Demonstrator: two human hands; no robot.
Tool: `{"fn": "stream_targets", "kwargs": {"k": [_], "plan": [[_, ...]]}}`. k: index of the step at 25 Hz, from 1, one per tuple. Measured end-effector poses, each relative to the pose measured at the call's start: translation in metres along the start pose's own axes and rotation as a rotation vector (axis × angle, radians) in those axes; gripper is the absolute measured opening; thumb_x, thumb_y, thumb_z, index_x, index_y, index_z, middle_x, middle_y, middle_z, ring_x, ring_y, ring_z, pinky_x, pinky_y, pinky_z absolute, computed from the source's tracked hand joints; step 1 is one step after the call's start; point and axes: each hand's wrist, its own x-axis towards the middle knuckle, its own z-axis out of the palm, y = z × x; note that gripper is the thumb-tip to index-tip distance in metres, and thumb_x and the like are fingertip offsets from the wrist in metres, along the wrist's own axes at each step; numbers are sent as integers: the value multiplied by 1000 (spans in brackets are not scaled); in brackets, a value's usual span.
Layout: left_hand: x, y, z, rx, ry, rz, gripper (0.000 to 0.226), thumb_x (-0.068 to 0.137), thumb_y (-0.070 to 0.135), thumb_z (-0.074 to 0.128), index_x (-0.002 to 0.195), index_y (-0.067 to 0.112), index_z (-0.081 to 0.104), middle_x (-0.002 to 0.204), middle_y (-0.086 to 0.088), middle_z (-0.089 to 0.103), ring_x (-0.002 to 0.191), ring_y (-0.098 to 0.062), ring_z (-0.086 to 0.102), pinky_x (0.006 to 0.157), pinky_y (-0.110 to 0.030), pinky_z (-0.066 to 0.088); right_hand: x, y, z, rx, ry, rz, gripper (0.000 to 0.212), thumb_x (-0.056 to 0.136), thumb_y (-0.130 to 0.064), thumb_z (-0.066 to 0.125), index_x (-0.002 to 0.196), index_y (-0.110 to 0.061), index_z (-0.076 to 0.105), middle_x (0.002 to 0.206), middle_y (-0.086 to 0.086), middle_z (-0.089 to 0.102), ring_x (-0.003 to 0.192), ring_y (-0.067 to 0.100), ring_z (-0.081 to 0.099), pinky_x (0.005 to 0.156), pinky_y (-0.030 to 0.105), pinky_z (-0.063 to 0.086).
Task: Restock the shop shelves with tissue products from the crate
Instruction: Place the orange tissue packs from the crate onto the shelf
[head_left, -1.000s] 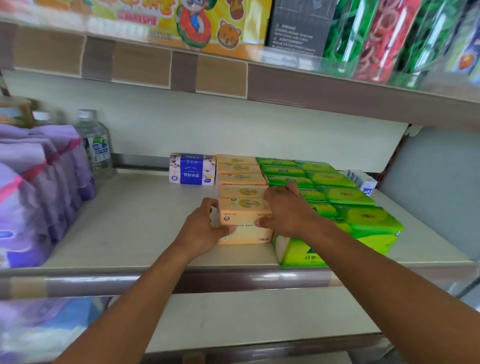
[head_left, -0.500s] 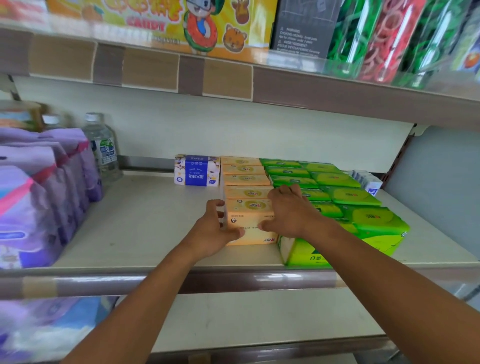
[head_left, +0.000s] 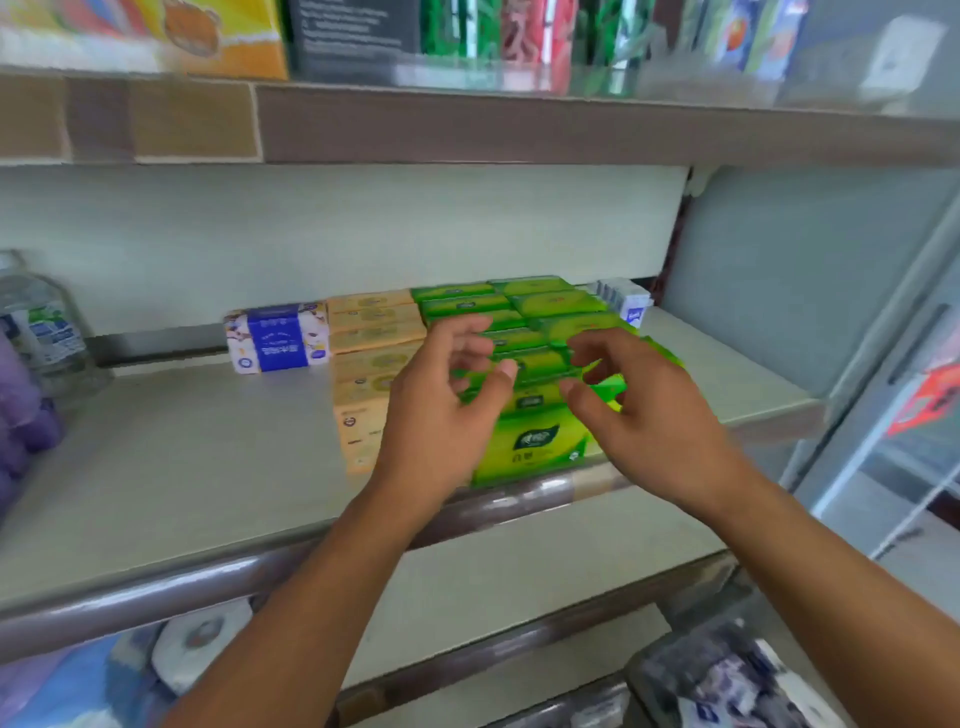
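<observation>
Above the green tissue packs (head_left: 524, 447) I had both hands in the air with nothing held. My left hand (head_left: 441, 415) hovered with its fingers loosely curled and spread, thumb apart from them, and my right hand (head_left: 644, 415) mirrored it just beside, fingers bent and open toward the left. I could not tell whether any fingertip touched the packs below.

Those green packs lay in two rows running from the front lip of the shelf (head_left: 208, 467) back to the wall, each pack with its long axis across the shelf, left to right. The nearest one faced me with a dark oval logo and small print, too blurred for me to read.

Touching them on the left stood a single row of orange tissue packs (head_left: 371, 364), laid the same way, with a round emblem on top of each. Further left, at the back, a white pack with a blue label band (head_left: 275, 338) sat crosswise; its writing was unreadable. A small white-and-blue pack (head_left: 623, 301) stood behind the green rows. A water bottle (head_left: 41, 332) and purple packs (head_left: 21, 415) occupied the far left.
</observation>
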Motion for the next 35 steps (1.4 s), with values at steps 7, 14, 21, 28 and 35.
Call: {"fn": "stream_targets", "kwargs": {"k": [7, 14, 21, 28, 35], "plan": [[-69, 10, 172, -133, -594, -57, 22, 85, 19, 68, 103, 29, 60, 93, 9, 65, 83, -3, 63, 73, -19, 50, -157, 112, -100, -87, 231, 527, 23, 92, -24, 59, 115, -25, 59, 96, -13, 66, 90, 2, 61, 70, 7, 41], [-179, -18, 318, -63, -1101, -239, 15, 88, 20, 66, 103, 23, 65, 91, 8, 68, 84, -3, 64, 80, -19, 49, -299, 201, -142, -126, 199, 1042, 22, 90, -21, 62, 112, -19, 59, 82, -19, 57, 75, -1, 57, 76, 13, 44], [-272, -80, 398, 120, -1348, -467, 17, 91, 26, 62, 108, 23, 62, 91, 12, 64, 84, -3, 62, 64, -5, 41, -443, 315, -81, -93, -359, 1507, 58, 90, -36, 61, 139, -11, 44, 129, 8, 60, 119, 26, 55, 96, 28, 41], [-335, -123, 454, 214, -1384, -556, 20, 90, 30, 63, 109, 24, 61, 97, 7, 67, 87, -7, 64, 69, -18, 46, -518, 397, -4, -44, -435, 1789, 97, 77, -72, 55, 153, -27, 16, 159, 14, 16, 146, 31, 18, 112, 42, 31], [-349, -143, 454, 307, -1424, -615, 21, 90, 32, 61, 110, 26, 59, 97, 11, 64, 89, -7, 62, 74, -23, 45, -528, 411, 14, -113, -390, 1860, 82, 69, -62, 60, 139, -27, 37, 141, 21, 38, 127, 40, 42, 104, 44, 40]]}}
